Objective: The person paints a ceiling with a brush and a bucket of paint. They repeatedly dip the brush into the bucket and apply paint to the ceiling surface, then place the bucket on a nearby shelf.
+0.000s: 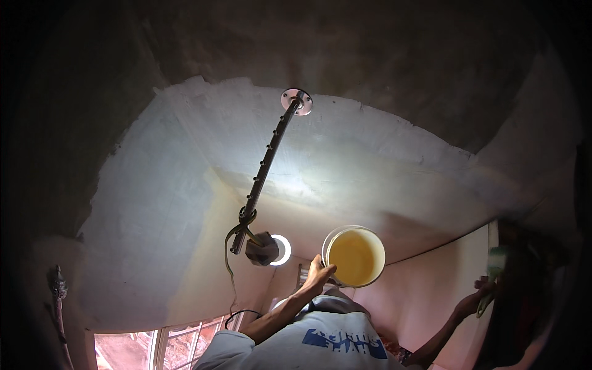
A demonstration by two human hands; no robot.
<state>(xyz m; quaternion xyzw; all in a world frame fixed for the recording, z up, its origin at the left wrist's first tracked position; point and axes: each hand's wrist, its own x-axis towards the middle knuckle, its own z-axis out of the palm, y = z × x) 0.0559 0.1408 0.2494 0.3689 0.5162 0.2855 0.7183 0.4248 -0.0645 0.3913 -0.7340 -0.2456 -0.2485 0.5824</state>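
Note:
My left hand (319, 273) is closed on the near left side of a white bucket (378, 248), with the thumb at its rim. A yellow, paint-like content (353, 258) shows inside the bucket, which tilts so that its mouth faces the view. Out to the right, my right hand (473, 301) is closed round the handle of a paintbrush (496, 261). The brush's broad, pale green head points up, beside a dark area. Shadow partly hides the fingers of that hand.
A dark metal pole (266, 161) with short pegs runs from a round flange (297, 102) towards my left arm. At its end, a lit round lamp (280, 250) hangs with a cable. Pale coating (160, 203) meets darker grey surface (382, 55). Windows (166, 346) stand lower left.

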